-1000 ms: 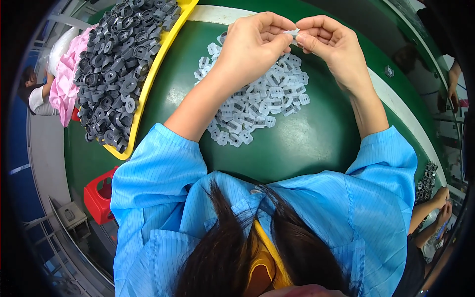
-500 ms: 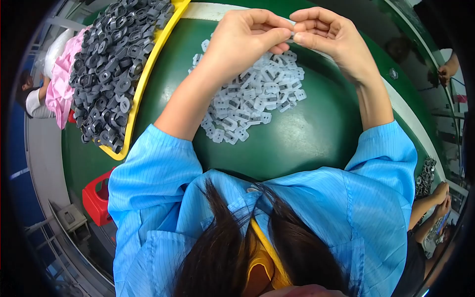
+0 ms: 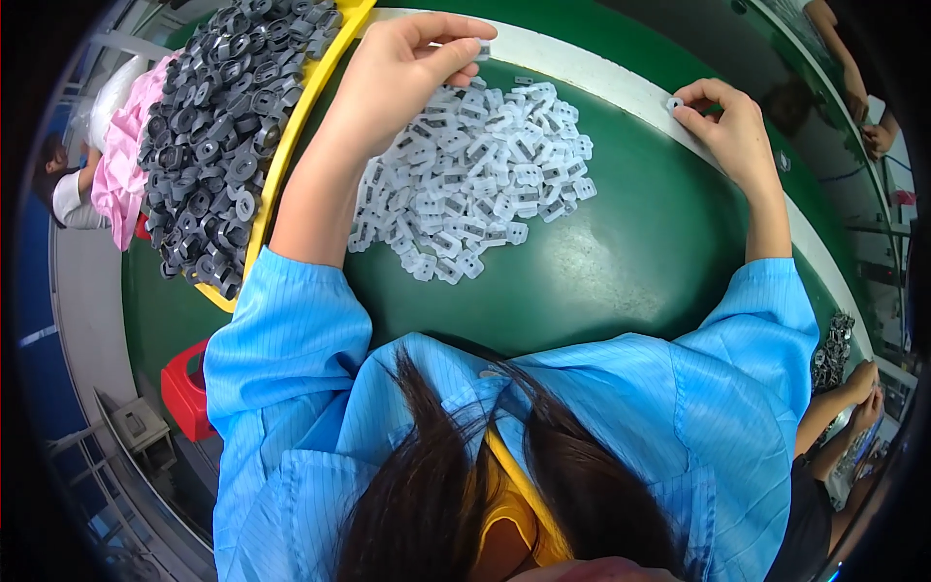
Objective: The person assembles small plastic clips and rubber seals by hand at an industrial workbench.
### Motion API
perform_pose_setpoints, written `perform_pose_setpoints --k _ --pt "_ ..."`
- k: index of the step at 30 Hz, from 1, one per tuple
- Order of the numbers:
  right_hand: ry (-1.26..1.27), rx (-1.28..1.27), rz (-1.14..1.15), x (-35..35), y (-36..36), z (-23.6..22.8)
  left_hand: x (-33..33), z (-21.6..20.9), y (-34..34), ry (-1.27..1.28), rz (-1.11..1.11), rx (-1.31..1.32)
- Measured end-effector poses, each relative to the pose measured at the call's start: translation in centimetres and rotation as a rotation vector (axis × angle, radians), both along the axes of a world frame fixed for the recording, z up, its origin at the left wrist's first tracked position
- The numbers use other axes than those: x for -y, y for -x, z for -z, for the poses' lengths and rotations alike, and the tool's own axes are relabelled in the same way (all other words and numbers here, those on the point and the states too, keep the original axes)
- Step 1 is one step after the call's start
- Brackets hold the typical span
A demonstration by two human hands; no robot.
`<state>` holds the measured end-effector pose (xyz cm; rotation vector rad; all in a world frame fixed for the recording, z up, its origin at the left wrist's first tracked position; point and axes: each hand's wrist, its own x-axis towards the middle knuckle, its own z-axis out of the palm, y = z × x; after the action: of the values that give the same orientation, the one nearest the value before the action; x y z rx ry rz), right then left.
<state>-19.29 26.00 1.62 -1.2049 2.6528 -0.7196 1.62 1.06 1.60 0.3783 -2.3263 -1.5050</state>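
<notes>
Left hand (image 3: pixel 405 70) pinching pale translucent piece (image 3: pixel 484 48) near far edge of pile of similar pieces (image 3: pixel 480 170); right hand (image 3: pixel 734 128), well apart, pinching small whitish part (image 3: pixel 674 103), apparently ring-shaped. Pile on green tabletop (image 3: pixel 582 276), right of yellow tray (image 3: pixel 291 145).

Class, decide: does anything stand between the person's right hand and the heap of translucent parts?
Nothing visible stands between the right hand, pinching a small pale piece, and the heap of translucent parts; green tabletop shows in that gap.
</notes>
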Motion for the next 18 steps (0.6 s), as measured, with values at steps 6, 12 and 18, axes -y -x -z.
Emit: perform_pose_setpoints --k 6,12,18 --pt "0.472 0.621 -0.189 4.0 -1.6 0.1 0.1 -0.6 -0.2 -0.352 0.083 -0.042" --pt "0.463 0.601 -0.399 9.8 -3.5 -1.0 0.2 -0.2 -0.5 -0.317 0.067 -0.093" --pt "0.522 0.778 -0.375 11.9 -3.4 0.0 1.1 0.9 -0.1 -0.308 0.046 -0.147"
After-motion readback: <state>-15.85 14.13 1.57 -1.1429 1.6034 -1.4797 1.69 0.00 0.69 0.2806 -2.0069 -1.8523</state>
